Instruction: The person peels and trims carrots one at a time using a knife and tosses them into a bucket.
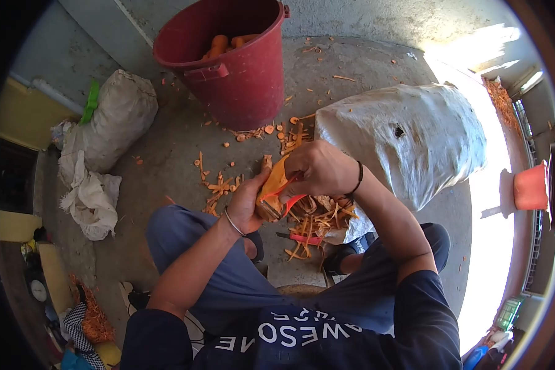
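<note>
A partly peeled carrot (276, 177) is gripped in my left hand (246, 202), its bright orange flesh showing beside brown, unpeeled skin. My right hand (324, 170) is closed around a red-orange peeler (294, 202) against the side of the carrot; its blade is mostly hidden by my fingers. Below my hands, carrot peelings (327, 223) lie in a heap by the mouth of a white sack (407, 135), with unpeeled carrots partly visible among them. A red-handled knife (306, 239) rests on the floor by the peelings.
A large red bucket (253, 92) holding peeled carrots stands ahead. Carrot slices (269, 129) and scraps litter the concrete floor (185, 154). At left sits another filled sack (126, 114) with a crumpled white sack (92, 200) before it. A small red bucket (530, 188) is at right.
</note>
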`<move>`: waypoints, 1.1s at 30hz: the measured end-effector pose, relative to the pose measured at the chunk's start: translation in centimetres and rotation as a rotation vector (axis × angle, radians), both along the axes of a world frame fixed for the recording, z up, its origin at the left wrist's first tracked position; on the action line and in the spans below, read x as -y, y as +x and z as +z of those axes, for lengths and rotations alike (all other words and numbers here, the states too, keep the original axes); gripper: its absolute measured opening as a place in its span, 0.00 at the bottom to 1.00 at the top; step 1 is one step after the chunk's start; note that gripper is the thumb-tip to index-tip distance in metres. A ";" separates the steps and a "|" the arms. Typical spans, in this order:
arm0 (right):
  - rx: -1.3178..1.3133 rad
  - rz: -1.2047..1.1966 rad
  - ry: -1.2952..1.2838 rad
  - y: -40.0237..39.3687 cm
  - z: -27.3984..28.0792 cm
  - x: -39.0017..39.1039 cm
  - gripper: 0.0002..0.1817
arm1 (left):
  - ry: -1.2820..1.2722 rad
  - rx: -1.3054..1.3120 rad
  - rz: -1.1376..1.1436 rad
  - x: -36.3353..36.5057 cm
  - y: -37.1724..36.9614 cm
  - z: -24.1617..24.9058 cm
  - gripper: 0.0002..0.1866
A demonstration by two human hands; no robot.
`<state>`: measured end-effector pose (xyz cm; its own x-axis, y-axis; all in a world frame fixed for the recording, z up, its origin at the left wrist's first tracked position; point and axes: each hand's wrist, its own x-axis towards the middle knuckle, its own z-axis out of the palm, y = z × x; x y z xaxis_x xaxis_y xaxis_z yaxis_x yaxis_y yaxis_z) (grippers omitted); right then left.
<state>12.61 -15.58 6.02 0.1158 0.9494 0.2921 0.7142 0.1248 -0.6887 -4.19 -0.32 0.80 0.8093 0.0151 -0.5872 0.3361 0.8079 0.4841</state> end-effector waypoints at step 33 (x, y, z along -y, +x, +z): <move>-0.069 -0.099 -0.161 2.2 1.0 0.9 0.22 | 0.078 0.138 -0.240 -0.9 -1.2 -1.5 0.26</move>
